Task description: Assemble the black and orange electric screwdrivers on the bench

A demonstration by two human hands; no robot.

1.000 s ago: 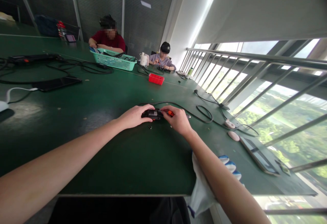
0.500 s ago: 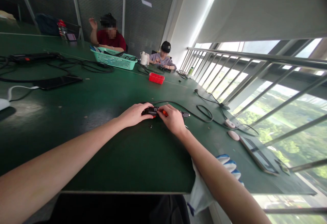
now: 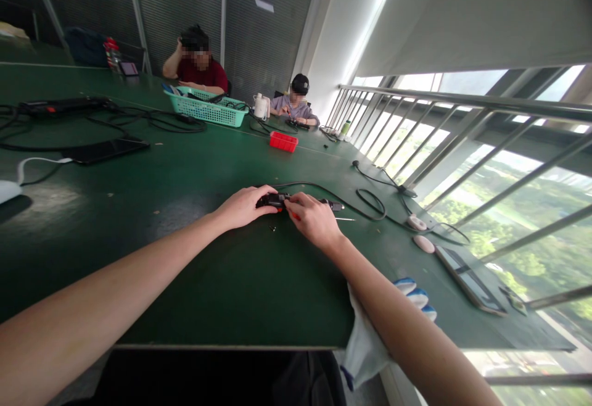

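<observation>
A black corded power tool (image 3: 277, 198) with orange-red parts lies across the green table in front of me. My left hand (image 3: 247, 205) is closed around its left end, thumb on the near side. At its middle, the bent fingers of my right hand (image 3: 314, 218) touch the housing. A screwdriver (image 3: 346, 219) seems to be tucked in that hand: a bit of red shows under the fingers, and a thin metal shaft sticks out to the right. My right hand hides the tool's middle; its narrow metal-tipped end (image 3: 338, 207) shows beyond. Small screws (image 3: 272, 228) lie just nearer to me.
A black cord (image 3: 370, 202) loops to the right. Farther off are a red tray (image 3: 283, 141) and a turquoise basket (image 3: 208, 108). Blue-and-white gloves (image 3: 411, 292) lie under my right forearm, near a tablet (image 3: 469, 279). Two people sit across the table.
My right hand has shifted and turned slightly, so more of the thin shaft shows to its right. My left hand stays put. The person in red has brought a raised hand to their head.
</observation>
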